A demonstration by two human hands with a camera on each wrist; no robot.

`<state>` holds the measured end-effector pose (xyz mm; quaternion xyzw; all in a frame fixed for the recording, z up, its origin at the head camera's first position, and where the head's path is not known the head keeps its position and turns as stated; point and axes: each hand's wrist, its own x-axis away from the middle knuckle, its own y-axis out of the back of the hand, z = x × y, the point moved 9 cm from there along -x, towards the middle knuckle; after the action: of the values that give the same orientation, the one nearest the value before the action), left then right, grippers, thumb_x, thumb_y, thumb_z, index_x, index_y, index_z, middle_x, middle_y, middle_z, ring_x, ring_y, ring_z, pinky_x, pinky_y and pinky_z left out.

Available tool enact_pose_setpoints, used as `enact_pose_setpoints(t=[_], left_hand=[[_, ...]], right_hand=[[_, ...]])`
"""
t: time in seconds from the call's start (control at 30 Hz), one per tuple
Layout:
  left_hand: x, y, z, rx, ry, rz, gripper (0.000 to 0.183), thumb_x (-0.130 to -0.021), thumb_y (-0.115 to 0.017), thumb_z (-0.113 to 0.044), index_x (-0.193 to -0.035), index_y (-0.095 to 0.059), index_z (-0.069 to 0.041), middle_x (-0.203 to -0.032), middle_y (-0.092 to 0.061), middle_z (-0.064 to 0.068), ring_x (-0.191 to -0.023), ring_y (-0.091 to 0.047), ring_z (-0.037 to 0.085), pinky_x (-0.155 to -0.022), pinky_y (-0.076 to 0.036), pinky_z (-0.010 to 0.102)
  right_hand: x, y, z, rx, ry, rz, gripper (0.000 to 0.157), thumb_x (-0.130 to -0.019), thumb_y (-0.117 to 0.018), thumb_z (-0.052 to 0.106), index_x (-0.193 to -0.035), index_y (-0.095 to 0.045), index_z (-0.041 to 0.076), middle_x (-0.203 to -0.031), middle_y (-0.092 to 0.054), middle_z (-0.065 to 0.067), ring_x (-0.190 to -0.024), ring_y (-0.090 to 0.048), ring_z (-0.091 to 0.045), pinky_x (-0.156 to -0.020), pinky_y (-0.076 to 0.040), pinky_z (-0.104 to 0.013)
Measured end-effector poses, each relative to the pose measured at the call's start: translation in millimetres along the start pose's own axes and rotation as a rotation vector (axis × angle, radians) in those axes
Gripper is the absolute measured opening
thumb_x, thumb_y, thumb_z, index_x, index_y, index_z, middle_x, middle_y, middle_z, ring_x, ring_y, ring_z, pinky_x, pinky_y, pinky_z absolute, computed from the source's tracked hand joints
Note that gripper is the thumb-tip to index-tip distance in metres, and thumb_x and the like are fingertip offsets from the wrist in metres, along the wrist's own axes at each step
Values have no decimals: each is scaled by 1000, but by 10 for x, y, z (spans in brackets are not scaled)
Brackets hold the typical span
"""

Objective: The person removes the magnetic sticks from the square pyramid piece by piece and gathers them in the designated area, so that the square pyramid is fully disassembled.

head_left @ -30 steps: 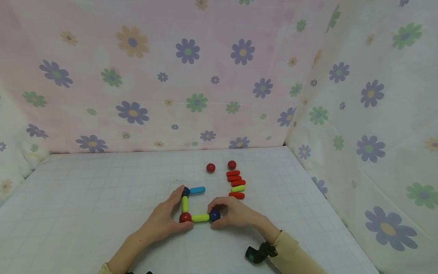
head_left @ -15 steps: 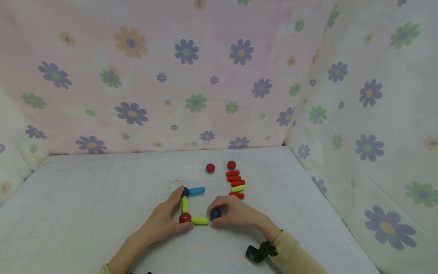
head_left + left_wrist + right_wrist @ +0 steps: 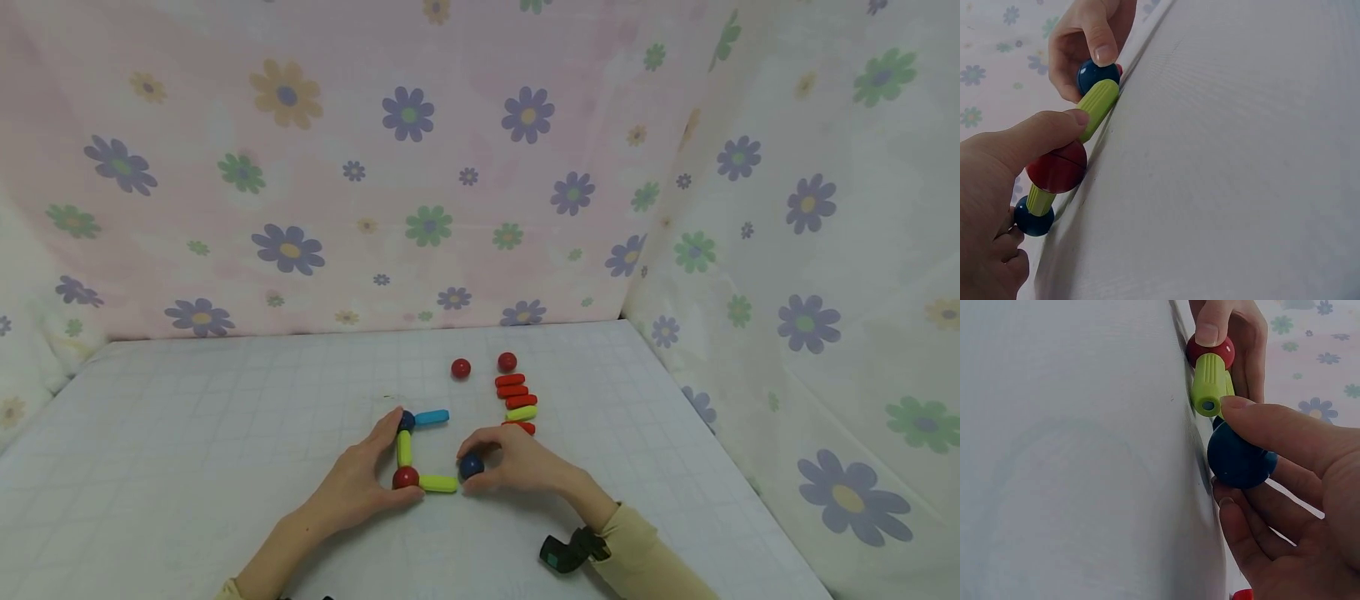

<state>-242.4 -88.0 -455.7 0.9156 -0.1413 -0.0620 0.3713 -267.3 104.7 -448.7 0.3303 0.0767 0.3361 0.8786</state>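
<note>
My left hand [image 3: 358, 477] holds an L-shaped frame of magnetic rods and balls, thumb at the red ball [image 3: 406, 477] and fingers by a dark blue ball [image 3: 407, 421]. A yellow-green rod [image 3: 405, 450] joins these two balls. From the far ball a light blue rod [image 3: 432, 417] points right. Another yellow-green rod [image 3: 438, 483] runs right from the red ball, its free end showing in the right wrist view. My right hand [image 3: 519, 463] pinches a second dark blue ball [image 3: 1241, 456] between thumb and fingers, just off that rod's end.
Beyond my right hand lies a column of loose rods, several red [image 3: 512, 391] and one yellow-green [image 3: 521, 412]. Two loose red balls [image 3: 461, 368] sit farther back. Flowered cloth [image 3: 345, 167] rises behind the white table [image 3: 187, 433] and along its right side.
The dark blue ball in my right hand has come off the end of the lower yellow-green rod and moved slightly away from me. That rod's free end has swung slightly nearer. My left hand stays put.
</note>
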Motion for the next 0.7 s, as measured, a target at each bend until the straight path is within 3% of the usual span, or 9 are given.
enact_pose_setpoints(t=[0.2, 0.7], left_hand=[[7, -2, -8, 22, 4, -1, 113, -74, -83, -56, -160, -22, -17, -165, -26, 7, -151, -27, 31, -117, -31, 58], [-14, -3, 0, 6, 10, -7, 114, -72, -83, -59, -160, -23, -17, -164, -27, 7, -150, -29, 31, -116, -33, 58]], right_hand=[[18, 24, 20, -7, 21, -12, 34, -83, -83, 28, -114, -71, 25, -107, -68, 16, -100, -61, -7, -94, -52, -27], [-92, 349, 105, 28, 82, -185, 39, -85, -81, 26, -119, -71, 11, -108, -69, 7, -95, -64, -11, -86, -57, -32]])
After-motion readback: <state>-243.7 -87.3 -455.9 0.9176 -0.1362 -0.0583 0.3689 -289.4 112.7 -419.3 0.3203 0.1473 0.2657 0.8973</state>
